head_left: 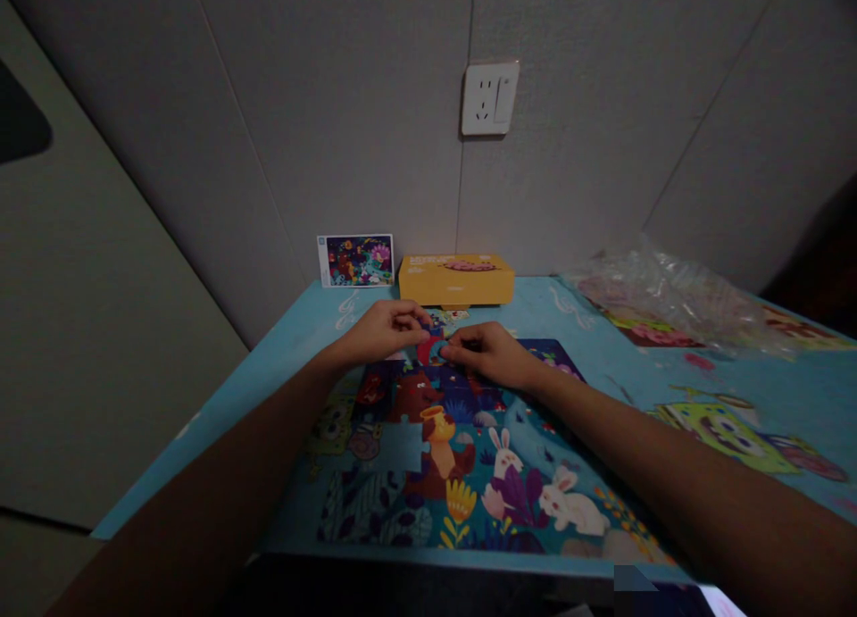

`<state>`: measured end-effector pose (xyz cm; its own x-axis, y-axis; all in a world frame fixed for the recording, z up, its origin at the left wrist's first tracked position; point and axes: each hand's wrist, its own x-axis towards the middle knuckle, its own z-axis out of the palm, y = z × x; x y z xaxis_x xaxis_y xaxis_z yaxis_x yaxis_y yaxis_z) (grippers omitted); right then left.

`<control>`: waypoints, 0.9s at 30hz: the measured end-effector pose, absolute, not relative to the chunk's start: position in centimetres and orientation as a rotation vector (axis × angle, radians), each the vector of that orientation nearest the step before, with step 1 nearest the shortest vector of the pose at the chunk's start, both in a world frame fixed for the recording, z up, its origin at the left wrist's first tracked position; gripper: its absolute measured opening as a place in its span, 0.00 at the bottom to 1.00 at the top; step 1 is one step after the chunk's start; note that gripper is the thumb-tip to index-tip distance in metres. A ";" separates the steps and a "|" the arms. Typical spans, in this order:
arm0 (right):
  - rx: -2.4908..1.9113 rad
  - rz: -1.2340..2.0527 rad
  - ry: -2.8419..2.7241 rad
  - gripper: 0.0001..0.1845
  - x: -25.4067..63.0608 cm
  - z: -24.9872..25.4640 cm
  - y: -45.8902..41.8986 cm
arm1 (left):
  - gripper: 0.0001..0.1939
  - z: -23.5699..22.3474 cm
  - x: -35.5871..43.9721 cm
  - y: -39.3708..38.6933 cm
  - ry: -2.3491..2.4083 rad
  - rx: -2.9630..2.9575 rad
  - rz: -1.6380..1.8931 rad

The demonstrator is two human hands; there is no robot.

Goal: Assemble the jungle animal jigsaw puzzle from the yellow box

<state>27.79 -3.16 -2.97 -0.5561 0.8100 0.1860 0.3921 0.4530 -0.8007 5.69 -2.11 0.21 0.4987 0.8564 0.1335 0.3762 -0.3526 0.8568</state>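
A jigsaw puzzle (pixel 461 461) with rabbits, a bear and flowers lies partly assembled on the blue table. On its left side an unfilled gap shows the table cover. Above the puzzle's far edge is a dark blue and red puzzle piece (pixel 429 350). My left hand (pixel 388 329) pinches this piece from the left with thumb and forefinger. From the right, my right hand (pixel 494 354) grips it too, fingers curled and closed. The fingertips partly cover the piece, and whether it touches the puzzle I cannot tell.
Behind my hands stands a yellow box (pixel 456 287), with a picture card (pixel 357 262) leaning on the wall to its left. Crumpled clear plastic (pixel 676 295) lies at the back right. A wall socket (pixel 490 98) is above the table (pixel 268 358).
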 end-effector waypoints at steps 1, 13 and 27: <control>-0.994 0.979 -2.153 0.23 27.8 -3.0 -3.2 | 0.12 0.7 5.2 -2.3 1.007 1.935 0.605; -1.050 0.949 -2.183 0.23 27.9 -2.4 -3.2 | 0.09 3.3 2.7 -3.6 1.010 1.908 -0.596; -1.058 1.060 -2.118 0.21 28.0 -2.6 -3.0 | 0.19 3.8 3.8 -4.6 1.202 2.004 -0.688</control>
<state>27.96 -3.00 -2.63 -0.5453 0.8301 0.1166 0.4044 0.3824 -0.8308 3.79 -4.56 3.84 0.4305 0.5321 -0.7291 0.8982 -0.3325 0.2877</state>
